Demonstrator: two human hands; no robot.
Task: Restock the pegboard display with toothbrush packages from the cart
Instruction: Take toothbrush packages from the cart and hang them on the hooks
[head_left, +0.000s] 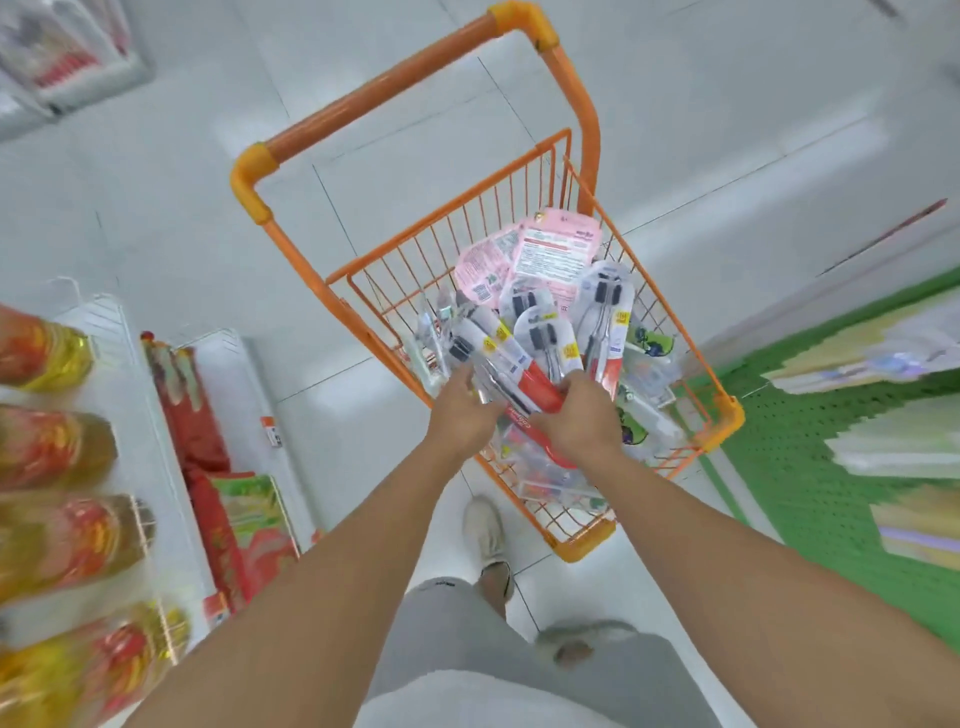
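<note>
Right hand (584, 415): fingers curled round the lower end of a red-backed toothbrush package (535, 389), gripping it. Left hand (460, 410): fingers bent onto the neighbouring packages at the same bundle; whether it grips or merely steadies them cannot be told.

Recommendation: draw the bundle straight up, hang-holes kept aligned, so nothing snags the wire sides.

The gripped package lies on top of the heap inside the orange cart (727, 415), at its near end. Further toothbrush packages (605, 306) fill the cart beyond the fingers. The green pegboard (789, 452) stands right of the cart.
</note>
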